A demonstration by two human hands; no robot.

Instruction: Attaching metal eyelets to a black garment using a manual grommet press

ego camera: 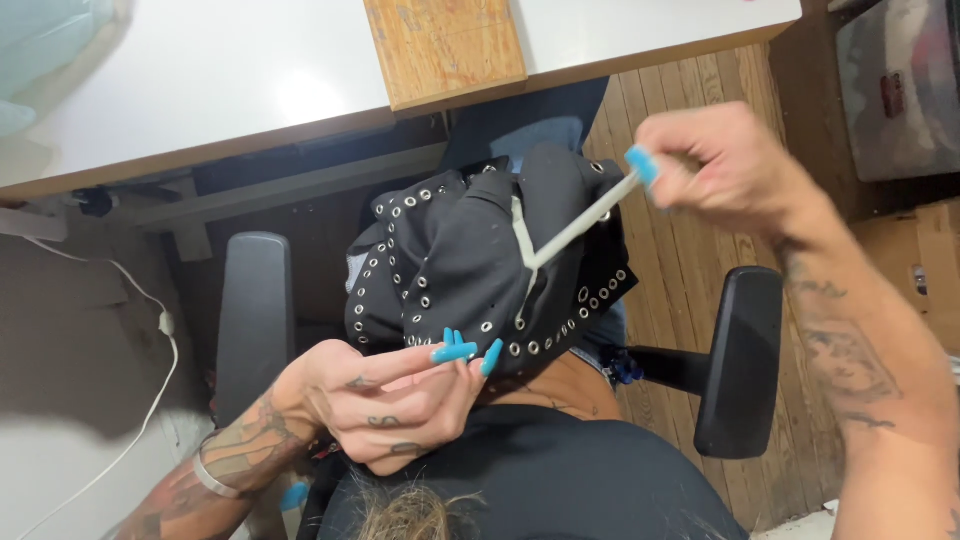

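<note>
A black garment (455, 255) with rows of metal eyelets lies bunched on my lap. My left hand (385, 400), with long blue nails, pinches its near edge by the eyelets. My right hand (725, 165) is raised to the upper right, fingers closed on the end of a white drawstring (580, 225). The drawstring runs taut from my right hand down into the middle of the garment.
A white table (230, 85) with a wooden board (445, 45) on it stands ahead. Black chair armrests flank me, the left armrest (250, 310) and the right armrest (740, 360). A white cable (160, 330) hangs at the left. A wooden plank floor (690, 260) lies below.
</note>
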